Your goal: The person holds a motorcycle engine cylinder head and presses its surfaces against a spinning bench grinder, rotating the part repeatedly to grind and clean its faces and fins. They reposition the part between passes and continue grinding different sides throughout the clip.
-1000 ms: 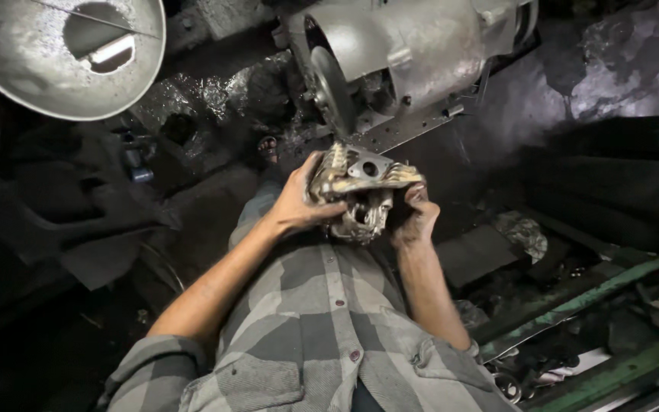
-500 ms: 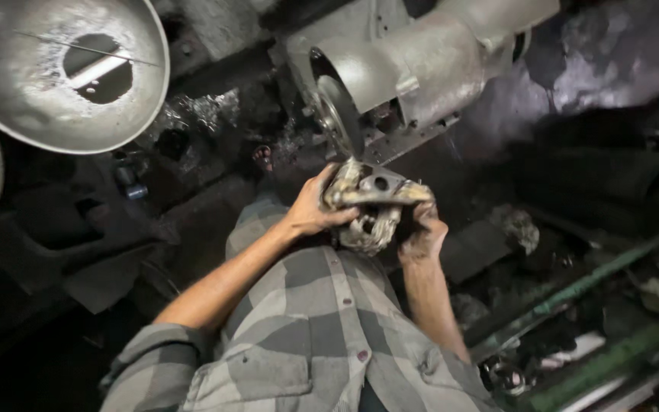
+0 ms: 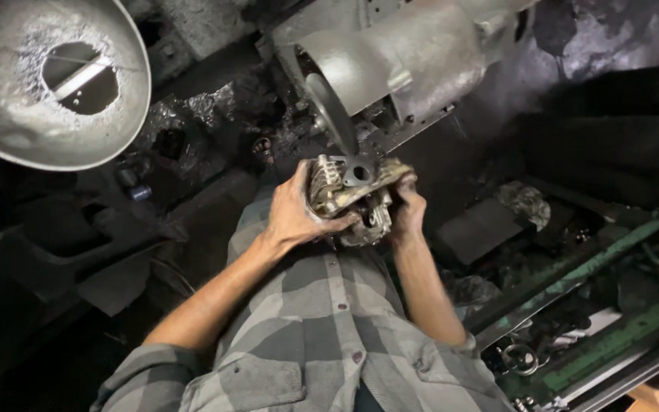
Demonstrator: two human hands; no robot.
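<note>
A large grey machine housing (image 3: pixel 406 61) fills the top of the view, with a thin grinding wheel (image 3: pixel 332 114) hanging edge-on beneath it. To the left sits a wide, dusty metal bowl-shaped shade (image 3: pixel 9 114) with a round hole in its middle; through the hole only a pale bar shows, and what else lies inside cannot be told. Along the lower right runs a green metal frame (image 3: pixel 573 267), with small metal parts (image 3: pixel 520 357) lying in the trough below it. At the centre, just under the wheel, is a dirty cast metal part (image 3: pixel 348 194), ribbed and pale, held against the person's grey checked shirt (image 3: pixel 322 328). The left hand (image 3: pixel 295 214) is wrapped firmly around its left side, fingers curled under. The right hand (image 3: pixel 407 206) clasps its right side, fingers closed over the edge.
</note>
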